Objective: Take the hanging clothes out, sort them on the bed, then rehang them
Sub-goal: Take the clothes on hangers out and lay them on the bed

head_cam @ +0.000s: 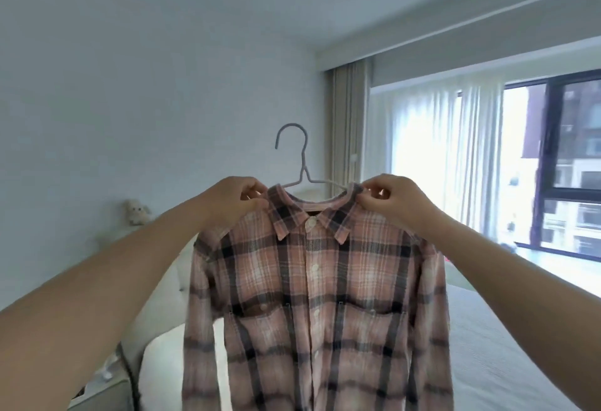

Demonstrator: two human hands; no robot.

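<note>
Shirt of pink-and-black plaid flannel (312, 297), buttoned, hangs from a pale wire hanger (300, 163) we hold up over the grey quilted bed (507, 345). Our left hand (232, 197) and right hand (395, 199) each pinch a collar edge. No writing shows.

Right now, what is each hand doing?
Left hand: pinching the plaid shirt at its left shoulder.
Right hand: pinching the shirt at the other side of the collar.
</note>
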